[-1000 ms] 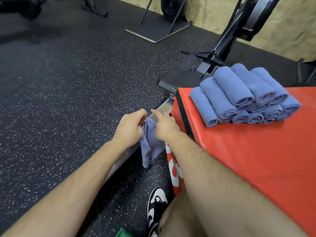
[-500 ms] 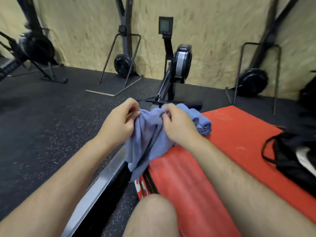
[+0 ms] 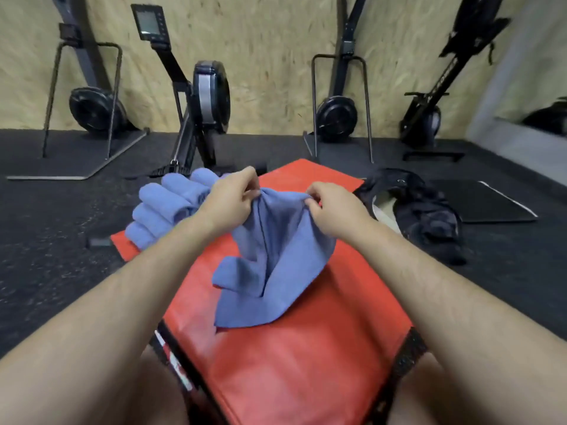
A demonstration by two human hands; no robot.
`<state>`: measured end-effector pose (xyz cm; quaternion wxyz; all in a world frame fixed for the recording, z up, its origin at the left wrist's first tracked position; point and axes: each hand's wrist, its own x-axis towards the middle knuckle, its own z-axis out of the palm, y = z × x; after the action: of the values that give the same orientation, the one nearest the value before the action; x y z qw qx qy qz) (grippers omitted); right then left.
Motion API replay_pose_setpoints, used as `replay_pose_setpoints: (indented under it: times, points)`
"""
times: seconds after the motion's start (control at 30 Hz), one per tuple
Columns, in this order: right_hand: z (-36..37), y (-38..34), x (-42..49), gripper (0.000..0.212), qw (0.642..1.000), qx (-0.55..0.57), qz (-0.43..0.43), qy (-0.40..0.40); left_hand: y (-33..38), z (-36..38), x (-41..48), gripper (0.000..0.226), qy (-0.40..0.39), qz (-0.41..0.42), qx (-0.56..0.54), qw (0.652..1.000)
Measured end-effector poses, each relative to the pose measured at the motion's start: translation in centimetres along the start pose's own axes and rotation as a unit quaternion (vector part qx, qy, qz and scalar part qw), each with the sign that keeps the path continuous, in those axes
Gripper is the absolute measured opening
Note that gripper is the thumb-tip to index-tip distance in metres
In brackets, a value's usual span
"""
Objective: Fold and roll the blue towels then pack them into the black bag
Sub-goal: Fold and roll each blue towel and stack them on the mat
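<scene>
**Blue towel (image 3: 276,250) pinched in two hands over red box (image 3: 291,363)**

Grips the towel's top edge with the left hand (image 3: 228,200), thumb and curled fingers closed on a bunch of cloth. Pinches the same edge further right with the right hand (image 3: 334,210), fingers likewise curled onto the fabric. Holds that edge lifted clear of the box, hands apart, with a short ridge of cloth stretched between them. Lets the rest hang in loose folds and spill onto the box top, lower corners lying flat on the red near the middle. Not yet folded or rolled.

Stacked on the box's far left corner: rolls (image 3: 165,210) of the same blue, partly hidden behind the left wrist; too blurred to count.

Slumped on the floor (image 3: 46,240) just beside the box's far right corner: the bag (image 3: 429,219), black, mouth open on a pale lining. Impossible to tell whether touching the box.

Behind the box, a rower (image 3: 208,99) against a chipboard wall (image 3: 270,56), with more upright machines on either side. At the bottom edge, bare knees on either side of the box.
</scene>
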<state>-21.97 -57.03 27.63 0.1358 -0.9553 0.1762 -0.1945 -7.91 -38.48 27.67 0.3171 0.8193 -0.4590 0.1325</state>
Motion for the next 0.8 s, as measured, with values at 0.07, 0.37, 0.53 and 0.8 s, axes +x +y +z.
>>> replay_pose_setpoints:
  times: [0.07,0.37,0.53,0.8]
  points:
    - [2.3,3.6,-2.3,0.037,0.997,-0.001,0.051,-0.064,-0.9,4.1,-1.6,0.012,-0.034,-0.033,0.052,0.998]
    - [8.9,12.6,-9.8,0.034,0.962,-0.005,0.230,-0.149,-4.3,11.3,-5.9,0.047,-0.259,-0.227,0.076,0.936]
    - [10.1,11.9,-8.9,0.053,0.937,0.049,0.285,-0.197,-4.2,13.3,-5.6,0.052,-0.281,-0.294,-0.044,0.912]
    - [11.8,11.0,-6.9,0.012,0.942,0.011,0.261,-0.209,-3.9,15.9,-4.8,0.034,-0.177,-0.328,-0.157,0.915]
